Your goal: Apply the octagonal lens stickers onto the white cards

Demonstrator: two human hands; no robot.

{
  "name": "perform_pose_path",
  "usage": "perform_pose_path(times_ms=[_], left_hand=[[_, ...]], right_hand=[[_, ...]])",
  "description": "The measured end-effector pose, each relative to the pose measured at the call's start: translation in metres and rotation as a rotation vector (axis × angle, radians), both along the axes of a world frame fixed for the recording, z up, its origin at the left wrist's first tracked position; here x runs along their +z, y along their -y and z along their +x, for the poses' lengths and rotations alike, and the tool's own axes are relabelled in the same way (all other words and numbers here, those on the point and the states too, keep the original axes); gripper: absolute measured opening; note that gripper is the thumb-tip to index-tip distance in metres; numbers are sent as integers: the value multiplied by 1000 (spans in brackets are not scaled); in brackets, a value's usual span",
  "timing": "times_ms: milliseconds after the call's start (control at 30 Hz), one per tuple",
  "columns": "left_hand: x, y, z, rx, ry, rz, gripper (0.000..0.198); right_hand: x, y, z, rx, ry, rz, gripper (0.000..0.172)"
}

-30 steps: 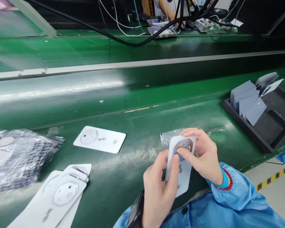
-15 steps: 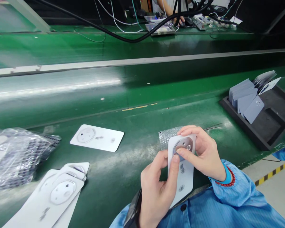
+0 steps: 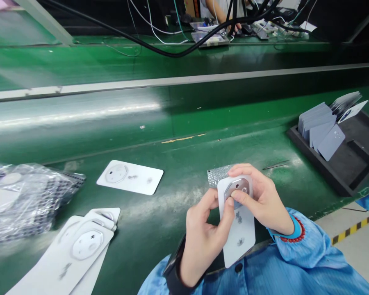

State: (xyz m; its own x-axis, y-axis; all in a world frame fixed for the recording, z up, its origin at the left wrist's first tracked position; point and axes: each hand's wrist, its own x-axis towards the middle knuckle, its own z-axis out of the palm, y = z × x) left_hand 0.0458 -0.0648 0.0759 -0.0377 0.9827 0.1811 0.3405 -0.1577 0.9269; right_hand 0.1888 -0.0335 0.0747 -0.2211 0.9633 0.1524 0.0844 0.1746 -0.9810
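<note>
Panel [image 3: 240, 237]: white, tilted up in both hands, over the near edge of the table [image 3: 172, 229]
Ring [image 3: 232, 187]: metallic, angular, near the panel's top
Left hand [image 3: 204, 233]: pinching the panel's left side, thumb in front, other fingertips partly hidden behind
Right hand [image 3: 263, 200]: holding the top right corner, fingers curled behind, thumb at the ring's lower side
Bubble wrap [image 3: 215, 176]: on the table just beyond the panel, partly covered from where I stand
Loose panel [image 3: 130, 177]: flat, off to the left, back from the near edge
Stack [image 3: 52, 262]: overlapping white panels, farther left
Bag [image 3: 33, 205]: clear plastic, beyond the stack
Tray [image 3: 326, 172]: black, at right, one corner close to the table's near edge
Plates [image 3: 315, 123]: grey, leaning in the tray's left end
Across: a co-worker's hand [image 3: 237, 27], behind dark cables [image 3: 178, 53]
</note>
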Motion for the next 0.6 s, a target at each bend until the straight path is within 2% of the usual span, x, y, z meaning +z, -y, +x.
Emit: perform_pose_path(times_ms=[233,433,500,600], left_hand=[[-11,5,-9,72,-44,16,19],[-14,1,-9,38,14,-119,17],[-15,-1,-17,107,31,-113,18],[-20,-1,-44,321,44,-81,14]], right_hand=[[-6,3,-1,50,-127,-100,23],[-18,-4,-9,29,-210,-133,20],[-23,-9,-10,77,-190,-103,25],[-43,-12,1,105,5,37,35]])
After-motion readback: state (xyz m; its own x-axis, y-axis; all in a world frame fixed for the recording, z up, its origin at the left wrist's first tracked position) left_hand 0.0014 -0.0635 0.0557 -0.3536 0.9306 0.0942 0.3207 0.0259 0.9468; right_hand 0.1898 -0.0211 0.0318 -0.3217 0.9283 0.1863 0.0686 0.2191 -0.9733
